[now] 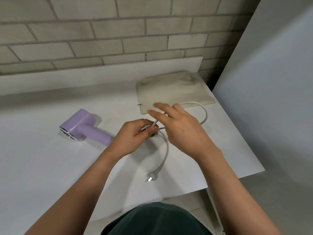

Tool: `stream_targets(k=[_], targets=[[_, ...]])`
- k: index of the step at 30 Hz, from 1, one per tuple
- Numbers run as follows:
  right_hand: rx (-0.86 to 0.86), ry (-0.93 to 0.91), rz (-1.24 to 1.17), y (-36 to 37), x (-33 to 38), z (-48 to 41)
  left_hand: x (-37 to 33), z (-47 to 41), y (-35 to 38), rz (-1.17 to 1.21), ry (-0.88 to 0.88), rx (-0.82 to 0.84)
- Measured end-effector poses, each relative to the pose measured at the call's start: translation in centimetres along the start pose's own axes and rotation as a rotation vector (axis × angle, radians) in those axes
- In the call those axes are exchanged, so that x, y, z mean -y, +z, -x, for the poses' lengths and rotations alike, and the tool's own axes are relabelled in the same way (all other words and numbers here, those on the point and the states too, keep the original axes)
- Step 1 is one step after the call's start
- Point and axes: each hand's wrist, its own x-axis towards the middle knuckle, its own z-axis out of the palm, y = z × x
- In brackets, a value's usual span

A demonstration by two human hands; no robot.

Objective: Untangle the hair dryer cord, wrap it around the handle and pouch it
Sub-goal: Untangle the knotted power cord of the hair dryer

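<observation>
A lilac hair dryer [83, 128] lies on its side on the white table [42, 167], handle pointing right. Its grey cord [166, 148] runs from under my hands in a loop toward the pouch and down to the plug [152, 176] near the front. My left hand [133, 138] grips a bunch of cord just right of the handle's end. My right hand [179, 128] hovers above the cord with its fingers stretched out and blurred; a strand passes under them. A beige cloth pouch [172, 92] lies flat at the back right.
A brick wall [101, 39] rises behind the table. A pale panel [271, 82] stands to the right, past the table's right edge [237, 141]. My dark-clothed lap [155, 219] shows at the bottom.
</observation>
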Motion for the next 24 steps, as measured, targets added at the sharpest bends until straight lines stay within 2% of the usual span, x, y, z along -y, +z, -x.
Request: stream_targets(k=[2,6,11,13,16,18,19,22,24], targets=[[0.020,-0.025,0.026,1.0,-0.2,0.1,0.0,0.2,0.0,0.013,0.021,-0.001],[0.037,0.128,-0.138,0.6,-0.8,0.0,0.1,0.3,-0.4,0.039,-0.022,0.022],[-0.425,0.348,-0.629,-2.8,-0.3,-0.5,0.8,0.5,-0.4,-0.058,-0.020,-0.020],[-0.499,0.431,-0.735,-3.7,-0.7,-0.6,0.6,0.7,-0.4,-0.037,-0.011,-0.049],[-0.495,0.563,-0.744,-3.3,-2.2,-0.2,0.3,0.4,-0.6,-0.001,-0.024,-0.074],[-0.413,0.699,-0.661,-2.3,-3.7,0.4,0.3,0.1,-0.8,-0.014,-0.025,-0.079],[-0.311,0.766,-0.593,-1.7,-4.6,0.8,0.3,0.0,-0.9,-0.035,-0.027,-0.083],[0.188,0.860,-0.294,-0.2,-6.1,2.4,0.4,-0.3,-0.8,-0.098,-0.025,-0.087],[0.405,0.845,-0.171,-0.1,-5.6,2.7,0.6,-0.5,-0.6,-0.126,-0.032,-0.083]])
